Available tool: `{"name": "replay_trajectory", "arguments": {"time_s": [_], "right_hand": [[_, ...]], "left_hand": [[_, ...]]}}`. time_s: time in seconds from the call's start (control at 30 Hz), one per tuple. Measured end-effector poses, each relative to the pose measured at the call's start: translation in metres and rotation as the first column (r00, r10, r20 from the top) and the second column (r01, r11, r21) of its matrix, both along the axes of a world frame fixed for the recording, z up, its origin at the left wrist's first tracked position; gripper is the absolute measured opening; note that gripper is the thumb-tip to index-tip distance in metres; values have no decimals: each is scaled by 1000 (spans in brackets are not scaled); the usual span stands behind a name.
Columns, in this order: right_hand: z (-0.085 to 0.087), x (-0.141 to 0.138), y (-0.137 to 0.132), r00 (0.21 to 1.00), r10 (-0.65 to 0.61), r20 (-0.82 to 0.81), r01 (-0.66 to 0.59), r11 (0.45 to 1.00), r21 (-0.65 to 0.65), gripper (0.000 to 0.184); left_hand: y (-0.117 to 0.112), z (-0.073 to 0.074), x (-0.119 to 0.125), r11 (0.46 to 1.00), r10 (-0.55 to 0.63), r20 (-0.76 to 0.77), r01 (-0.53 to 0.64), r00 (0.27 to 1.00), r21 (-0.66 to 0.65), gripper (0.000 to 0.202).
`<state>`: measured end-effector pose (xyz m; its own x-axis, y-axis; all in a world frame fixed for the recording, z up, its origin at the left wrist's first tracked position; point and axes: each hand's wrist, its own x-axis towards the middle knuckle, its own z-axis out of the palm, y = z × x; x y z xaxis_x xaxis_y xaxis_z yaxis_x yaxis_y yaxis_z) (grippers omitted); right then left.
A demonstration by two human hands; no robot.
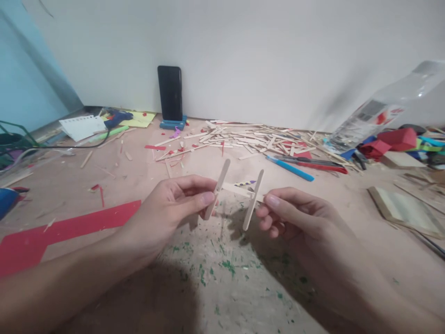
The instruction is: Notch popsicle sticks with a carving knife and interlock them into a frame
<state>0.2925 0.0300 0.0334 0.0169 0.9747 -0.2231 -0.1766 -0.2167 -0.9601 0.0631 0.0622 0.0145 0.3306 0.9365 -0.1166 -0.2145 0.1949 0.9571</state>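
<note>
Between my two hands, above the table, is an H-shaped frame of pale popsicle sticks point(237, 189): one stick runs across, with two sticks set crosswise on it. My left hand point(174, 204) is closed on its left end, thumb pressed by the left cross stick point(218, 189). My right hand point(295, 211) pinches the right end, just beyond the right cross stick point(253, 200). Its lower fingers curl beneath. Behind the frame, a dark and yellow patterned strip point(245, 183) lies partly hidden on the table.
A pile of popsicle sticks point(250, 137) spreads along the wall. Before it lie a blue pen-like tool point(290, 168) and a red-black cutter point(316, 163). A phone point(170, 93) stands at the back. Red paper point(93, 222) lies left, a wooden block point(406, 211) right. A plastic bottle point(385, 109) leans at the right.
</note>
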Motion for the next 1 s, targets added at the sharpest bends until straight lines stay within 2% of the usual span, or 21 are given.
{"name": "replay_trajectory", "arguments": {"time_s": [0.17,0.43,0.73,1.0], "right_hand": [[-1,-1,0,1000,24,-5,-24,1000,-16,21],[-6,0,0,999,54,-9,-54,998,-39,21],[-2,-1,0,998,63,-30,-65,996,-60,20],[-3,0,1,986,144,-86,-153,982,-113,22]], "left_hand": [[-3,0,2,997,-4,119,13,993,-72,17],[-4,-2,4,992,-56,161,72,985,-101,16],[-4,2,3,998,-21,114,27,993,-56,14],[-2,1,2,999,12,94,-9,995,-31,9]]}}
